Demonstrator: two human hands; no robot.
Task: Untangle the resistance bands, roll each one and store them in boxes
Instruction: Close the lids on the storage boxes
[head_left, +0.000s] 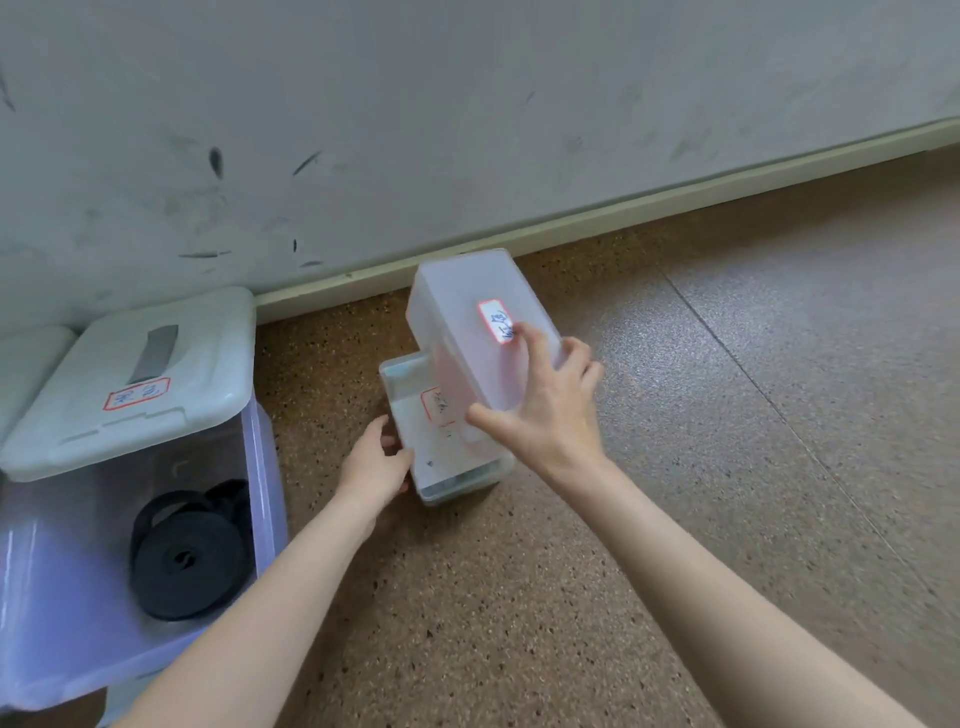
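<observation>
A: Boxes, two of them, at centre frame. The upper box (478, 332) is lifted and tilted, its long axis running from the lower right up toward the wall (467, 130). The right hand (545, 405) clamps it, thumb on the near lower edge, fingers (530, 338) over the top, one tip on the red-bordered label (496, 319).

B: And the one beneath?

A: The lower box (436, 441) sits flat on the speckled floor (675, 415), lid up, with its own label. The left hand (376, 462) is closed on its near left corner, pinning it down. Whether the two boxes touch at the back, I can't tell; the raised one hides that edge.

B: So what does the next move hang on?

A: My read: the raised box lies up and right of the lower one, entirely in the right hand's charge, while the left is nearer the floor box. To separate them cleanly, the right carries along that long axis and the left just holds.

B: Any bands in view?

A: Yes, a black rolled band (189, 558), coiled inside the big purple bin (265, 467) at lower left, its white lid (130, 384) slid back toward the wall. Well apart from both hands. What's in the small boxes is too cloudy to name.
</observation>
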